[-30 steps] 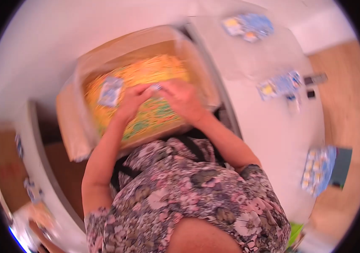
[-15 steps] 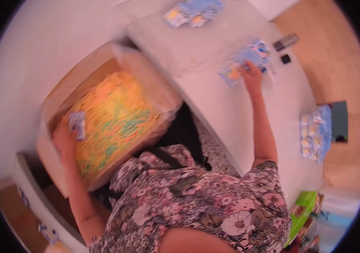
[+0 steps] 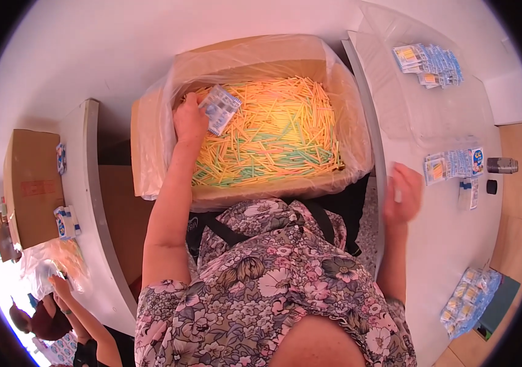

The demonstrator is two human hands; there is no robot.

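Observation:
My left hand (image 3: pixel 191 120) is closed on the edge of a small blue-and-white packet (image 3: pixel 220 109), partly clear. It holds the packet over the left part of a lined cardboard box (image 3: pixel 191 64). The box contains a deep heap of thin coloured sticks (image 3: pixel 273 131), mostly yellow and orange, with green ones toward the near side. My right hand (image 3: pixel 403 192) is above the near edge of the table (image 3: pixel 423 244) on the right, off the packets. Its fingers look curled but blurred, with a pale spot among them. A row of overlapping packets (image 3: pixel 450 165) lies beyond that hand.
More packets (image 3: pixel 429 63) lie at the far right, and a bagged bundle of them (image 3: pixel 470 300) lies nearer. A dark cylinder (image 3: pixel 502 165) and a small black piece (image 3: pixel 491 187) sit by the table's right edge. At left, a co-worker's hands (image 3: pixel 60 287) work beside another cardboard box (image 3: pixel 35 183).
The view has turned, bringing the box to the middle. My right hand has left the row of packets and come back toward the box. My left hand still holds its packet.

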